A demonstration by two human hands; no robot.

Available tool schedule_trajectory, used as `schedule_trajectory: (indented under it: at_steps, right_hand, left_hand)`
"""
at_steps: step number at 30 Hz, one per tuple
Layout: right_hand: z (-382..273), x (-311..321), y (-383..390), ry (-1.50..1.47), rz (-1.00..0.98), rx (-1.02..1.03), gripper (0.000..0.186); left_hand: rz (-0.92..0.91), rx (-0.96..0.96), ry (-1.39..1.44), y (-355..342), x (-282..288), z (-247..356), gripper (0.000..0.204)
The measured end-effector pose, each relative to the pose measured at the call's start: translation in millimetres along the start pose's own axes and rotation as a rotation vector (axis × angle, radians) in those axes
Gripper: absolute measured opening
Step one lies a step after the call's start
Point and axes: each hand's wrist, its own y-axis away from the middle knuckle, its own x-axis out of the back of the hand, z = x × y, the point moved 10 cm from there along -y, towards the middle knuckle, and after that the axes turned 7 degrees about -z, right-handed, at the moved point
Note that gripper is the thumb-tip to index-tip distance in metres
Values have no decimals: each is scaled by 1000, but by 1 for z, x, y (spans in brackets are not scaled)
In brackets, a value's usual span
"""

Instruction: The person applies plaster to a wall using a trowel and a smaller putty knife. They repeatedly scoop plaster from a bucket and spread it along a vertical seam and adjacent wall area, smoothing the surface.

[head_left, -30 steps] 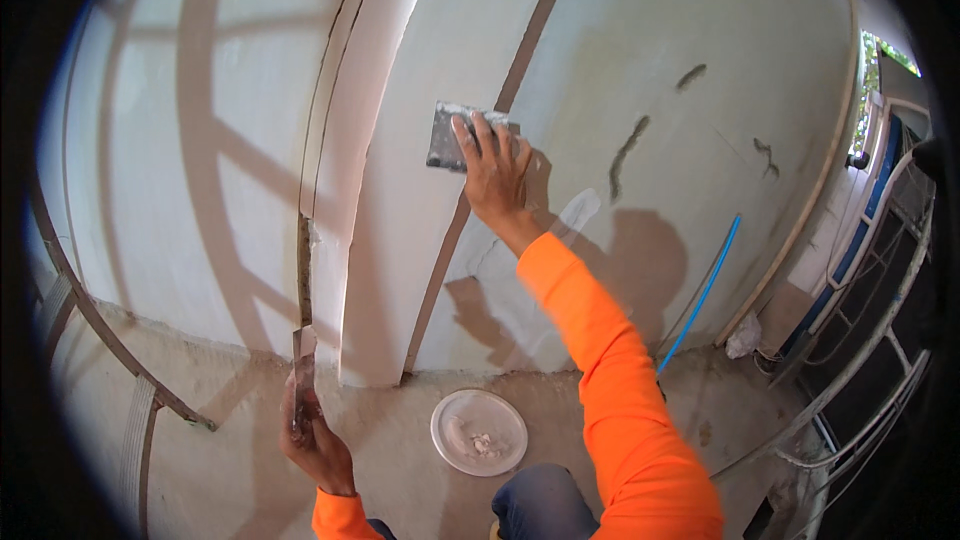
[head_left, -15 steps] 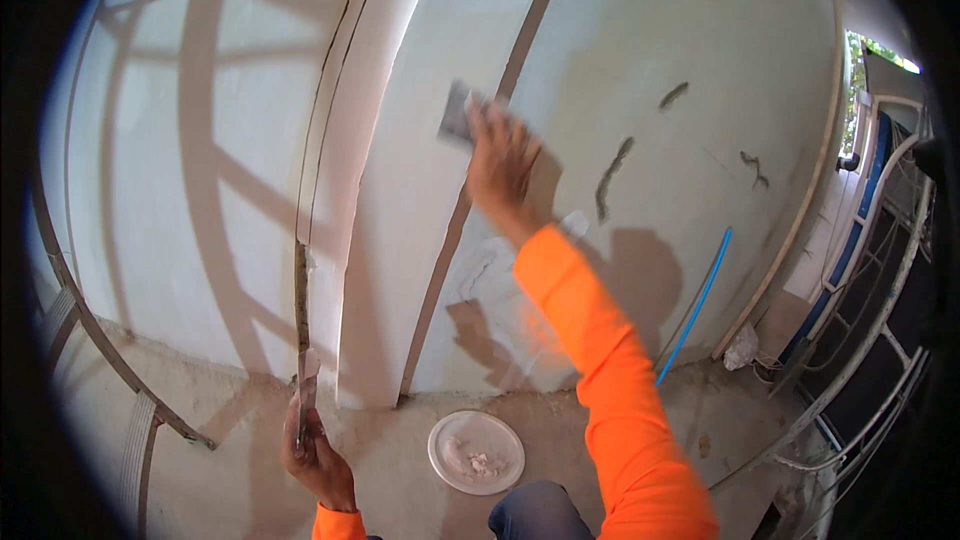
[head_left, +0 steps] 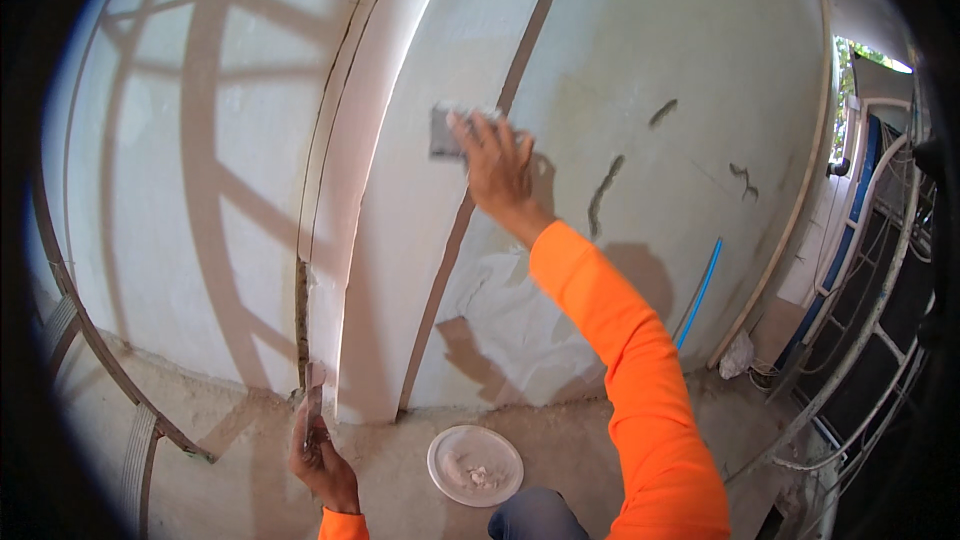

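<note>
A: Nearest thing?
B: Dark-clad knee at the bottom edge. Then the left hand, fingers curled closed around a flat-bladed tool, blade pointing up (nearly edge-on, handle mostly hidden).
A: And the paste?
B: Whitish paste lies on a round white plate, on the floor, between left hand and orange right sleeve.
A: Right hand?
B: Farther out, the right hand is raised at the pale wall. Fingers slightly spread across a grey blade, gripping it, thumb hidden. Blurred, so can't tell if the edge touches. It overlaps the line of a brown strip.
A: Beyond that?
B: Dark gouges in the wall, right of that hand; blue rod lower down; metal frame far right.
</note>
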Motion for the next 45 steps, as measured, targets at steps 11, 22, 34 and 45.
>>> schedule_trajectory:
  at_steps: [11, 22, 34, 45]
  right_hand:
    - [-9, 3, -32, 71, 0, 123, 63]
    - [95, 42, -93, 106, 166, -21, 64]
    - [-38, -29, 49, 31, 66, 75, 71]
    - [45, 16, -77, 36, 91, -134, 61]
  left_hand:
    - [0, 34, -47, -2, 1, -1, 33]
    - [3, 21, -42, 0, 4, -10, 33]
    - [-22, 1, -2, 4, -5, 1, 33]
    - [-65, -66, -55, 1, -3, 18, 35]
